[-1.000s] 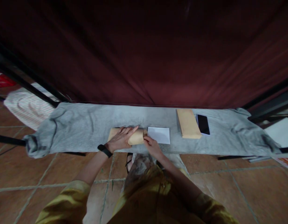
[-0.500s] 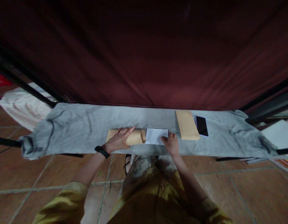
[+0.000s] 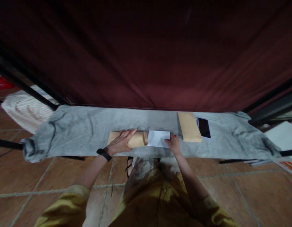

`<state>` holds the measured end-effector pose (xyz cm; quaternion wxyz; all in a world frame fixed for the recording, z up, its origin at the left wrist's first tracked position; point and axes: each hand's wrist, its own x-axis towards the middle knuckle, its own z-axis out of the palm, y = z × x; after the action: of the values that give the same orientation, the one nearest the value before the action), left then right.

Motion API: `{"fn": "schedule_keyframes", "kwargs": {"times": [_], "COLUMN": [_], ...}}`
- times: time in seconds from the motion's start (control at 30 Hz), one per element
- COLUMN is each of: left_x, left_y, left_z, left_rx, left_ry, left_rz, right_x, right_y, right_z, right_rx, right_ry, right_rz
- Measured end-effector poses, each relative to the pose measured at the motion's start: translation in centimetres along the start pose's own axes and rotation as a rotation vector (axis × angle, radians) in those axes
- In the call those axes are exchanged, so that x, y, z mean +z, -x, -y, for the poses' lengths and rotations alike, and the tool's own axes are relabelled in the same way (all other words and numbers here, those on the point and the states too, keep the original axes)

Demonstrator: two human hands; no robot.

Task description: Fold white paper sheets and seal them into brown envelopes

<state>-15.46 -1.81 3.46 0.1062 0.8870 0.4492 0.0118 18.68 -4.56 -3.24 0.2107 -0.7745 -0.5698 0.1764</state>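
A brown paper envelope (image 3: 138, 139) lies lengthwise on the grey cloth, its right end bulging open. My left hand (image 3: 122, 142) is wrapped over its middle, with the thumb along the near side and the fingers across the top. Just right of that mouth is a flat white stack of paper or card (image 3: 157, 138); I cannot tell if it is one sheet or several. My right hand (image 3: 173, 143) pinches its right edge, thumb on top and the other fingers partly hidden. The stack's left edge is very close to the envelope's mouth.
A pile of brown envelopes (image 3: 189, 126) stands right of my right hand, with a phone (image 3: 204, 128) beside it. Grey cloth (image 3: 89, 126) covers the narrow bench. A dark red curtain (image 3: 146, 63) hangs behind it, and black metal bars (image 3: 273, 107) flank both ends.
Almost nothing differs. The view has shifted very slightly, and both hands keep their places on the envelope and the white paper.
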Motion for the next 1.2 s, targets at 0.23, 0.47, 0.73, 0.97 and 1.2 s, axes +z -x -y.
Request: {"fn": "schedule_keyframes", "kwargs": {"times": [0.23,0.47,0.73,0.97,1.2], "left_x": [0.0,0.3,0.3,0.6,0.7], "left_y": [0.0,-0.2,-0.3,-0.1,-0.1], "left_z": [0.0,0.2,0.2,0.3,0.1], "left_rx": [0.004,-0.009,-0.013,0.005,0.005], "left_ry": [0.004,0.0,0.005,-0.004,-0.022], "left_rz": [0.004,0.024,0.033,0.012,0.003], "right_x": [-1.0,-0.1,-0.6,-0.4,0.0], "right_y": [0.1,1.0,2.2,1.6,0.6], "right_z": [-2.3,-3.8,-2.6,-0.6,1.1], "right_rx": [0.036,0.1,0.094,0.004,-0.107], "right_ry": [-0.512,-0.847,-1.058,-0.953,-0.731], "right_rz": [0.009,0.029,0.132,0.223,0.211]}}
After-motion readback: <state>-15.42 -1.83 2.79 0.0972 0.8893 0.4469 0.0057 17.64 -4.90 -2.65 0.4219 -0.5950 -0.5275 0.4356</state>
